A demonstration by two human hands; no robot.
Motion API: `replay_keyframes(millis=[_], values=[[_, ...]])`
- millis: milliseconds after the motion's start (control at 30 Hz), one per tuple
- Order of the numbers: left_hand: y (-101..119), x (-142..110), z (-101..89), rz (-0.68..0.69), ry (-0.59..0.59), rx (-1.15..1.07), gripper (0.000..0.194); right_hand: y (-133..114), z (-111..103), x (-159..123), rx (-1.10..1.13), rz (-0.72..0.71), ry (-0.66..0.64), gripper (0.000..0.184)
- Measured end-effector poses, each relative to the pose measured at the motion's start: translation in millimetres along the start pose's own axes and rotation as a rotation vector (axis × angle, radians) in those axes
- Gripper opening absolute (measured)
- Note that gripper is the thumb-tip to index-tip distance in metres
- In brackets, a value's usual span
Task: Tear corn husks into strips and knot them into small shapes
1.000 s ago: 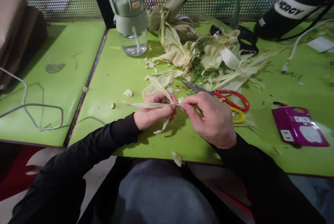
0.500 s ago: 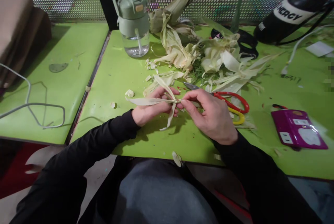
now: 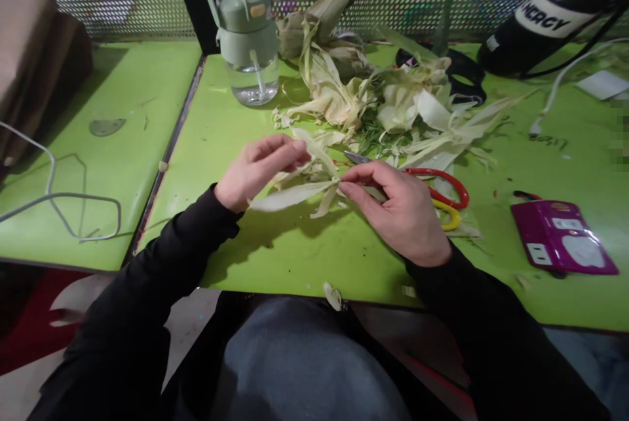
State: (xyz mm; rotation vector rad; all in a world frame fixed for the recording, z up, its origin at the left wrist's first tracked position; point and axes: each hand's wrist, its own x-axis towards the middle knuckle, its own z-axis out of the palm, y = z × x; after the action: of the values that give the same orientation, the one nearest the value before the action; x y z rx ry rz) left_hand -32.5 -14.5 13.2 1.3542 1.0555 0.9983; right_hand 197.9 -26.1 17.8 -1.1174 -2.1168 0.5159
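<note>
Front edge of bench (image 3: pixel 295 270) runs just past the lap; betw. the forearms there's green surface w/ a few specks, plus a husk scrap (image 3: pixel 333 296) right at the edge. L side: dark seam (image 3: pixel 167 152) splits the top, grey wire (image 3: pixel 115 211) beyond it. Back is bounded by mesh panel (image 3: pixel 122 8), husk pile (image 3: pixel 339 103) taking up the rear middle. R side: scissors (image 3: pixel 449 192) w/ red + yellow handles just beyond R hand (image 3: pixel 400 208), part hidden by it; purple panel (image 3: pixel 565 237) further R, well apart, w/ surface showing betw.

Husk strips (image 3: pixel 299 195) are up over the bench betw. the hands, joined at a knot (image 3: pixel 335 180). R grip narrow, thumb + index pinching at the knot. L hand (image 3: pixel 263 169) has thumb nr. curled fingers, beside the upper strip; can't tell if it's holding any.

Vs. 0.5 s ago: L hand's off the knot, shifted L + up; R hand abt. same spot. Two small scraps to the L now hidden behind L hand/arm.

Containers: clear btl. w/ green top (image 3: pixel 253 67) holds some clear liquid + a straw; black btl. (image 3: pixel 535 31) leans at back R, opaque, contents can't tell.
</note>
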Motion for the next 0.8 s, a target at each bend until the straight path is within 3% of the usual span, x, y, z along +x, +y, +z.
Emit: replay_keyframes(millis=[100,200,300,500,800], values=[[4.2,-1.1,1.8,-0.098,-0.224,0.05,0.028,-1.7,2.0,-1.2,0.008,0.009,-0.017,0.005],[0.3,-0.8,10.5,-0.105,-0.317,0.05,0.019,-2.4,5.1,-2.3,0.05,0.049,-0.017,0.007],[-3.3,-0.4,17.1,-0.101,-0.313,0.081,0.015,-2.3,7.8,-2.0,0.119,0.089,-0.051,0.008],[-2.0,-5.0,22.8,-0.009,-0.184,0.381,0.011,-5.4,10.1,-1.2,0.158,0.135,-0.112,0.006],[5.3,-10.9,27.7,-0.003,-0.179,0.3,0.012,-7.3,10.0,-7.7,0.19,0.267,-0.085,0.013]])
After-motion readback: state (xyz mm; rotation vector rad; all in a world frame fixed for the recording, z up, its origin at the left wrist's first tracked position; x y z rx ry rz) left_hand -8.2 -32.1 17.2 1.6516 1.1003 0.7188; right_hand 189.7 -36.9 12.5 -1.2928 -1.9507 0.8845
